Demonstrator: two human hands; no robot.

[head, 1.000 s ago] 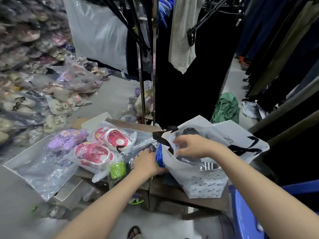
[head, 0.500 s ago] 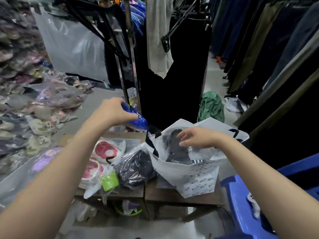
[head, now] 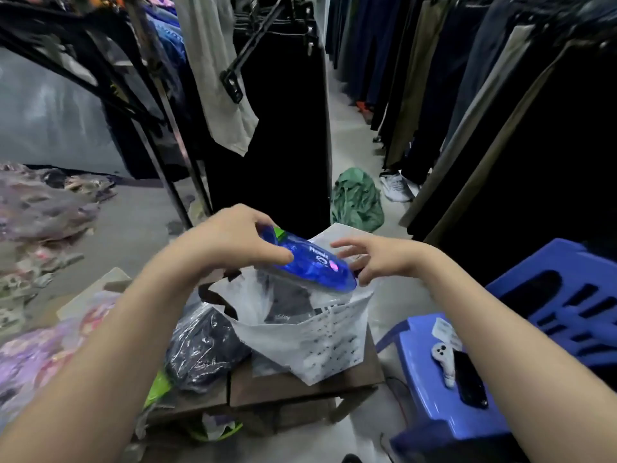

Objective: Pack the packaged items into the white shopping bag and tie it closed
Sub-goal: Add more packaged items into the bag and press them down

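Dark cloth fills most of your view: trousers and jackets hang from racks [head: 467, 95] on both sides of a narrow aisle, with a crumpled green bag [head: 357, 198] on the floor between them. To your right stands a blue plastic stool [head: 444, 416] with a black phone [head: 470, 379] and a small white object lying on its seat. Below your arms is a low wooden table [head: 300, 389], and on it the white shopping bag [head: 314, 342] stands open at the mouth, dark packaged goods already showing inside. Just beside the bag on its left lies a dark item in clear plastic wrap [head: 203, 349], touching the bag's side; further left the pink and purple packets [head: 43, 355] are too blurred to make out.

Your left hand [head: 230, 238] is clamped on the near end of a shiny blue packet [head: 310, 265] (white lettering on its face), thumb underneath and fingers over the top, holding it tilted directly above the bag's opening. Your right hand [head: 377, 259] is spread, fingers apart and curled, reaching toward the packet's far end; whether the fingertips touch it you cannot tell.
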